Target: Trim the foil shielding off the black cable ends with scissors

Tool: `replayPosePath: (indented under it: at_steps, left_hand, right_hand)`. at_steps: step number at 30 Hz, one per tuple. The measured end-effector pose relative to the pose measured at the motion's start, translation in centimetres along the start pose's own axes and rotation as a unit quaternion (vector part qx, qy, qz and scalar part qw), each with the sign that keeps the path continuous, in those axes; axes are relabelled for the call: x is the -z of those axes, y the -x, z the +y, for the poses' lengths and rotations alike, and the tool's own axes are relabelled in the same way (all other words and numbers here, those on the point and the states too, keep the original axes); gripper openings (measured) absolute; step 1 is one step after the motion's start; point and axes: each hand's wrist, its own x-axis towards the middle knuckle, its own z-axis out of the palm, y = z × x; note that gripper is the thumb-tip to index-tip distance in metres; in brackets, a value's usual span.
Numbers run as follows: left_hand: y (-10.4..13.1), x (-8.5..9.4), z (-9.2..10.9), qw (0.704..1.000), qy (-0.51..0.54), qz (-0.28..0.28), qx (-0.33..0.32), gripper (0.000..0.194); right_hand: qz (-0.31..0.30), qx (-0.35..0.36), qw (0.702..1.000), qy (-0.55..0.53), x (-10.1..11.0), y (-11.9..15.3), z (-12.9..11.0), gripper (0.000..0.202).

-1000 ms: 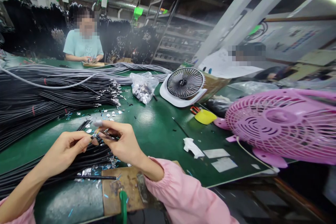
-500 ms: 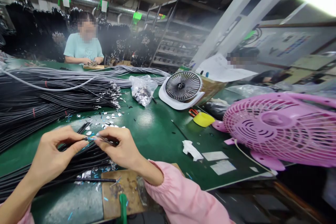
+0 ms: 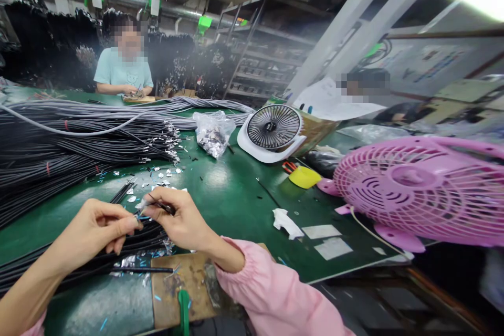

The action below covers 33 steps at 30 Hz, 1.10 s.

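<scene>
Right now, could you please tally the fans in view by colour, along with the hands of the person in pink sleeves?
Pink fan: 1
White fan with a dark grille: 1
Pink-sleeved person's hands, left hand and right hand: 2
Total: 4
</scene>
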Motion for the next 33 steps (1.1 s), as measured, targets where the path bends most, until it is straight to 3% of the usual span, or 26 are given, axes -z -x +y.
replayPosePath:
  at_steps: [3,9,14,19,22,25,33]
  left_hand:
    - [-0.1,-0.4,0.0,0.999,0.003,0.032,-0.023,0.038]
    - [0.1,-0.4,0.0,0.972,-0.012,0.205,-0.118,0.03]
    - [1.1,-0.9,-0.6,0.903,-0.122,0.357,-0.206,0.019]
    - [2.0,-2.5,-1.6,0.812,-0.259,0.45,-0.267,0.009]
    - [2.1,-3.1,-2.2,0.774,-0.301,0.475,-0.292,0.012]
    - [2.1,-3.1,-3.0,0.758,-0.325,0.481,-0.296,0.016]
    - [2.4,-2.5,-6.7,0.806,-0.304,0.449,-0.239,0.008]
  right_hand:
    - [-0.005,-0.01,1.0,-0.022,-0.1,0.0,-0.1,0.011]
    - [0.086,-0.052,0.995,0.007,-0.4,0.3,-0.5,0.016]
    - [0.046,-0.015,0.996,0.074,-0.7,0.6,-0.9,0.02]
    - [0.007,0.052,0.99,0.129,-1.1,0.8,-0.8,0.029]
    - [-0.002,0.057,0.989,0.136,-1.0,0.8,-0.9,0.036]
    - [-0.008,0.065,0.988,0.139,-1.0,0.7,-0.8,0.038]
    - [-0.011,0.061,0.992,0.11,-1.0,0.7,-1.1,0.033]
